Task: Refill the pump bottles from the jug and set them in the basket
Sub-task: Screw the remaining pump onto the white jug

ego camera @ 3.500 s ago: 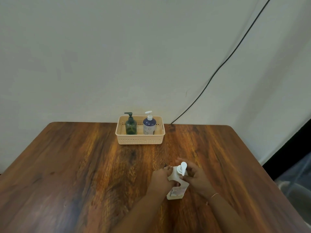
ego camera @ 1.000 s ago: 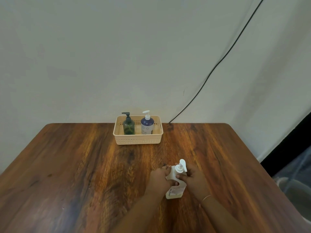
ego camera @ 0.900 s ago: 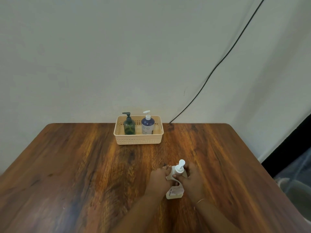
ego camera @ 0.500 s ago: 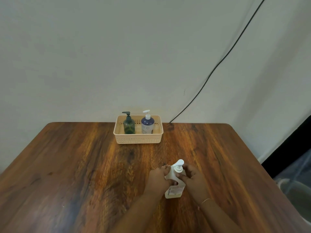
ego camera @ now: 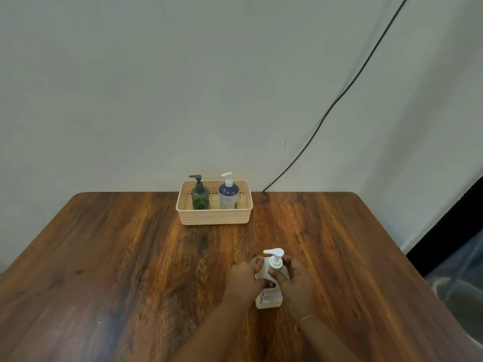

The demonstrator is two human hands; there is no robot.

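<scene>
Left hand [ego camera: 244,279] and right hand [ego camera: 296,282] both grip white plastic pump bottle [ego camera: 269,296] upright on brown wooden table [ego camera: 130,257].

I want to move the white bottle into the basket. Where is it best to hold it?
Probably by the body of the white bottle, below the pump, from the side: it stands upright and the left hand already wraps it there.
</scene>
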